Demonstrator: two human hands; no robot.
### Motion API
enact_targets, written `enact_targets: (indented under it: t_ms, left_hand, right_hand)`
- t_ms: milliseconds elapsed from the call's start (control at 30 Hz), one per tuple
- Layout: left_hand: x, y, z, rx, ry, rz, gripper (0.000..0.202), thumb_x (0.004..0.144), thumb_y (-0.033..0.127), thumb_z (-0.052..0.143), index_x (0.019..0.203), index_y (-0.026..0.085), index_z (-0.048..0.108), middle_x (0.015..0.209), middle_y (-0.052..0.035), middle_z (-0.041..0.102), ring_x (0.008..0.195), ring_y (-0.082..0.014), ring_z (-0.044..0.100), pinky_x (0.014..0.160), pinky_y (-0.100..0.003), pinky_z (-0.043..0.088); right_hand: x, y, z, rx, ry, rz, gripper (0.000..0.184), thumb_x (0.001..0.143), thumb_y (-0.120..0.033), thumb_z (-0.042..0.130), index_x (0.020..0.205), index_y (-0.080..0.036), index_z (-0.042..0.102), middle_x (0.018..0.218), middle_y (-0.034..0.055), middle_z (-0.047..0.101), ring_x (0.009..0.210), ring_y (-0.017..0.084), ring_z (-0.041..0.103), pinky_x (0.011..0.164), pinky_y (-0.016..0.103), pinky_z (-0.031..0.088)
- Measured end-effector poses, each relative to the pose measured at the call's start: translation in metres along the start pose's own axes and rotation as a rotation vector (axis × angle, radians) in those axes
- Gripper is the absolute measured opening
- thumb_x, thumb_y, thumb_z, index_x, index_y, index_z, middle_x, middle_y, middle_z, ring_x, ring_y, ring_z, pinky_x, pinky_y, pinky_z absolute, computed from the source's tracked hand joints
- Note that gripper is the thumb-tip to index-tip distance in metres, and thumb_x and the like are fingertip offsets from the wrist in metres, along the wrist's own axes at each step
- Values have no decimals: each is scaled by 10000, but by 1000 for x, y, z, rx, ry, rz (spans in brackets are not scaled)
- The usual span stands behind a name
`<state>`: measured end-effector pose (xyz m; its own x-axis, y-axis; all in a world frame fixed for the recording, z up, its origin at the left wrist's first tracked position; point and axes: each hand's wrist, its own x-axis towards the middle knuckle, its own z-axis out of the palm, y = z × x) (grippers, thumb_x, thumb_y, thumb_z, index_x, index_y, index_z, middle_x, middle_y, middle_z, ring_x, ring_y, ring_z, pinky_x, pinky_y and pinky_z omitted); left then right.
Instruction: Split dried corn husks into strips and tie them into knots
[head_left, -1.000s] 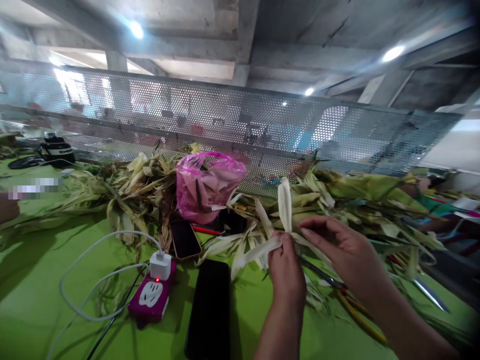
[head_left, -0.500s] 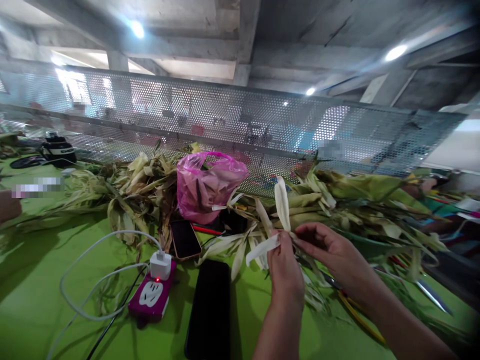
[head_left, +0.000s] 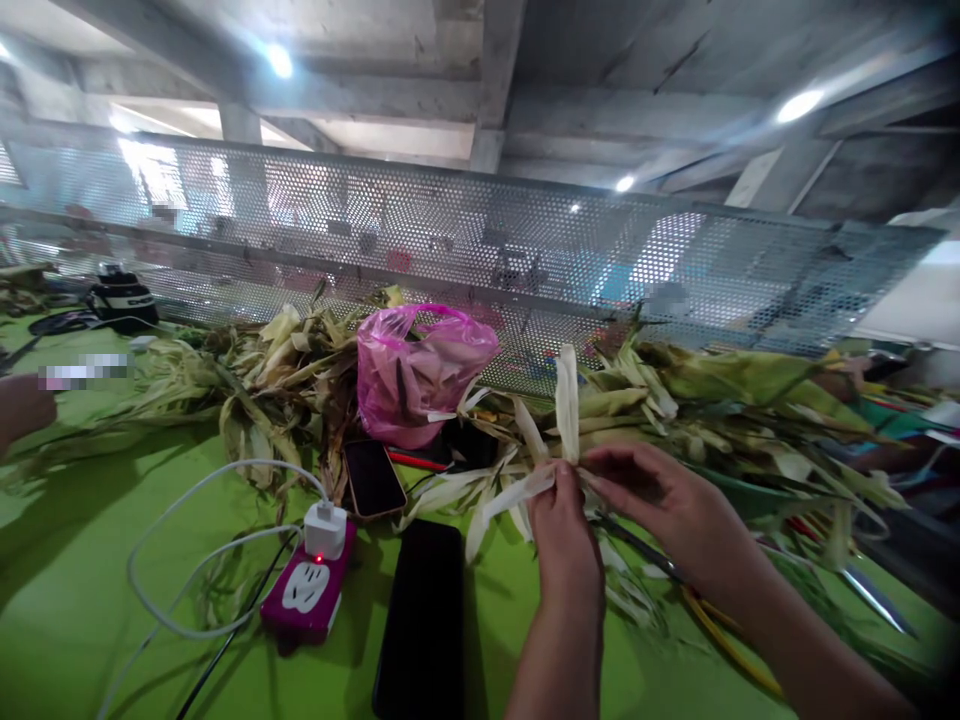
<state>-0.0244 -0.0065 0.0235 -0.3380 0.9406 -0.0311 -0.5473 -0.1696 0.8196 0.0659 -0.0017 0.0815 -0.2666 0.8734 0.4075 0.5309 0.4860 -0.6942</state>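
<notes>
Pale corn husk strips stand up and splay sideways from between my two hands. My left hand pinches them where they meet, thumb on top. From the right, my right hand closes its thumb and fingertips on the same strips, close to the left thumb. More loose pale husks lie on the green table just left of my hands. Partly beneath my right forearm is a tool with yellow handles; its kind is hard to make out.
A black phone, a smaller phone and a purple power strip with a white charger lie left. Behind stand a pink plastic bag, husk heaps and a perforated metal screen. Another person's hand shows far left.
The upright husk strip has turned slightly and looks broader, and the sideways strip has tilted further down. Both hands keep their pinch in nearly the same place. The view has shifted slightly.
</notes>
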Motion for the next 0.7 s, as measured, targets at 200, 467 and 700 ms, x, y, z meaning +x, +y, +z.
enact_targets:
  t_ms: [200,467,700]
  left_hand:
    - [-3,5,4,15,-33,65,311,831,463,524,795,179,646,815,-65,648,837,-210,568,809,-306,418]
    - [-6,9,3,5,-76,3,355,793,523,559,747,176,614,620,-14,561,713,-181,541,697,-284,431]
    - [-7,8,6,2,21,-91,308,736,558,598,791,259,640,547,-10,555,706,-223,582,633,-316,462]
  right_hand:
    - [12,4,0,-70,46,34,377,780,-437,652,1064,-190,635,856,52,663,790,209,610,732,324,499]
    - [17,8,3,18,97,59,289,708,-453,703,811,-189,646,746,16,661,688,188,599,671,330,497]
    - [14,5,9,391,141,265,182,672,-333,742,754,-200,650,684,-6,676,678,178,624,692,293,505]
